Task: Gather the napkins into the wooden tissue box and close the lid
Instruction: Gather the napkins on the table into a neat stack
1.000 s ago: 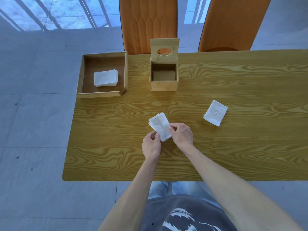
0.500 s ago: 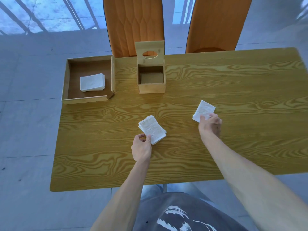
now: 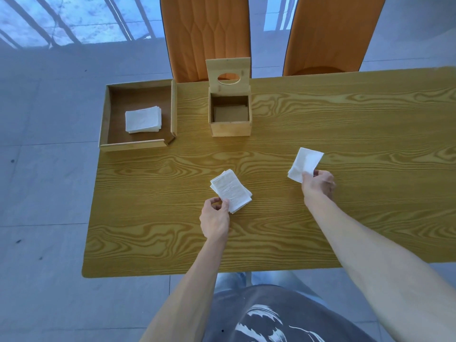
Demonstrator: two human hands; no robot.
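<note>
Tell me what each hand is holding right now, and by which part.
The left hand pinches the napkin stack at its near corner. The right hand grips the single napkin by its near edge.

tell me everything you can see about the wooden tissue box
The wooden tissue box is a small square box of pale, bamboo-like wood. It stands upright on the table near the far edge, in front of an orange chair and right of the wooden tray. Its lid, pierced by an oval hole, is open and stands up at the back. Inside only a brownish floor shows, no napkins. Neither hand touches it.
</note>
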